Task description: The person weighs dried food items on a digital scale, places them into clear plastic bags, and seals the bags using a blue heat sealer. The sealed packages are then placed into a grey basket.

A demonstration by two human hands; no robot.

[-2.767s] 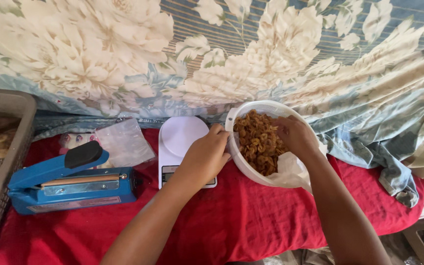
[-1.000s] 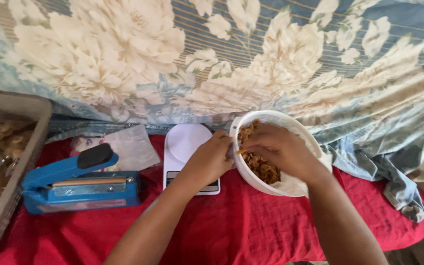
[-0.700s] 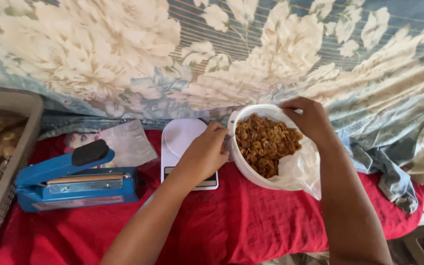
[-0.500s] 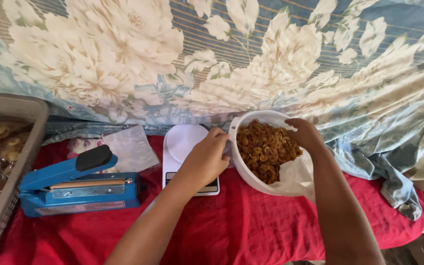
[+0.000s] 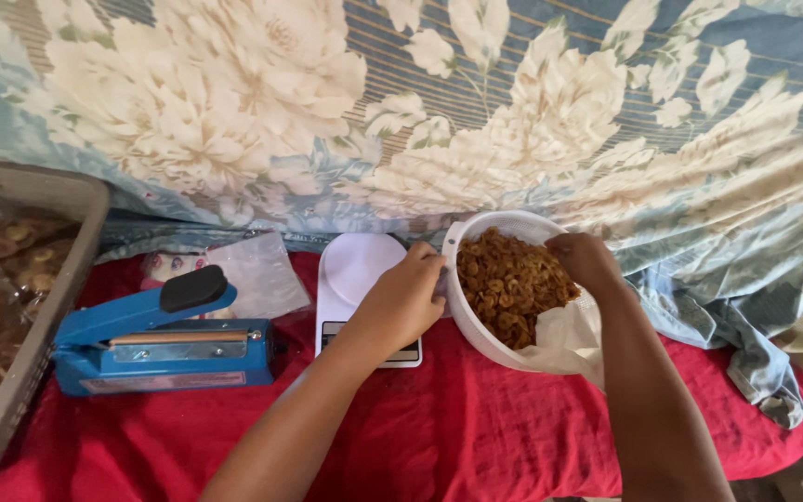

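Two bare forearms, no sleeves, rings or watch in view

Smooth white plastic bowl (image 5: 485,330), matt red cloth (image 5: 439,437), glossy blue plastic sealer (image 5: 155,349)

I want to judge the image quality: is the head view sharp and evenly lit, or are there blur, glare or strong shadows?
Head view: soft, even daylight with no hard shadows; the white bowl of brown fried snacks and both hands, left hand and right hand, look sharp; mild glare on the plastic bags in the grey tray at left; wide-angle stretching toward the edges.
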